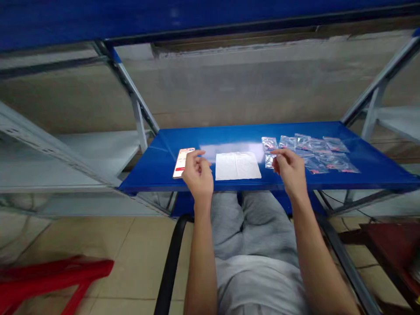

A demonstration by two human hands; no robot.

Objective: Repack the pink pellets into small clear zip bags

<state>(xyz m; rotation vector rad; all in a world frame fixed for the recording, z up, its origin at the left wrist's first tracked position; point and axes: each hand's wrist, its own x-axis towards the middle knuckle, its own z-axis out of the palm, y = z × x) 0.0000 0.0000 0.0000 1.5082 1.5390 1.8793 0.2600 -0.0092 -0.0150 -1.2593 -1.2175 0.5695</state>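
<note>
My left hand [198, 175] hovers at the front of the blue table, beside a phone [181, 162] with a lit white screen and a red bar on it. Its fingers are loosely bent and apart, with nothing seen between them. A white cloth or tissue [238, 166] lies flat between my two hands. To its right my right hand [291, 168] is raised over the near edge of several clear plastic bags [316, 151], index finger pointing left and the others curled loosely. No object shows in it. The bags hold small reddish pieces too small to name.
The blue tabletop [154, 162] ends just in front of my lap. Above it runs a blue shelf [210, 22], carried by grey metal posts [138, 100]. A black chair armrest [172, 267] is at my left, and a red plastic stool [82, 273] stands on the tiled floor.
</note>
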